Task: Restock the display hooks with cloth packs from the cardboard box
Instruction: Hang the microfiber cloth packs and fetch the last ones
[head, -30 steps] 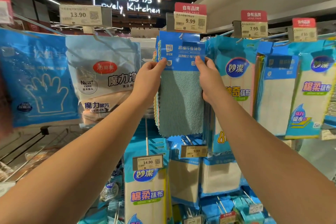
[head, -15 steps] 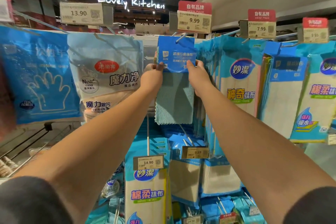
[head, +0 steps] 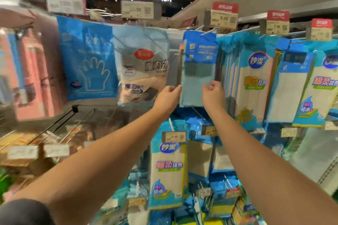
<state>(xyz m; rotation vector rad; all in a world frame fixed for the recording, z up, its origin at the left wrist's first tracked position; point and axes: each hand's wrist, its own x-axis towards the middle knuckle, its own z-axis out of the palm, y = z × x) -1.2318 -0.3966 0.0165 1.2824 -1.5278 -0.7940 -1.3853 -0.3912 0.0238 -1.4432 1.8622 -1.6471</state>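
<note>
Cloth pack [head: 198, 67] sits on hook [head: 207, 33]; your L hand [head: 169, 97] & R hand [head: 213, 95] look loose-fingered at its lower edges, grip can't tell—tug down & header hole may tear off.

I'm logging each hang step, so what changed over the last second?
Both hands slid down from the cloth pack's blue header to its lower cloth edges: left hand at the left edge, right hand at the right. The pack now hangs on the hook. Neighbouring packs stayed put.
</note>
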